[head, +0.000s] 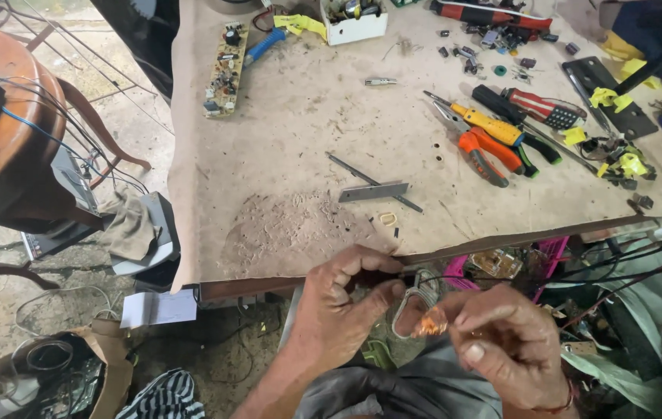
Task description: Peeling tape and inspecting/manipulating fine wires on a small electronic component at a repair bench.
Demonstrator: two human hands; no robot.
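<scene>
Head view: both hands work below the counter (284,155) edge, the left hand (342,302) pinching a thin black wire (455,275). The right hand (505,345) has its fingers (470,320) closed on a small copper coil (432,322), between the two hands.

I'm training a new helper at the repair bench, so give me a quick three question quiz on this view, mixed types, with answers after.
1. True or false: the orange-handled pliers lie on the table's right part, beside the yellow-handled screwdriver.
2. Multiple choice: the copper wire coil is A) on the table, B) held between both hands below the table edge, C) inside the white box.
3. Which thing lies near the table's far left corner, beside a blue handle?

Key
1. True.
2. B: the left hand and right hand pinch it together.
3. A bare circuit board.
</scene>
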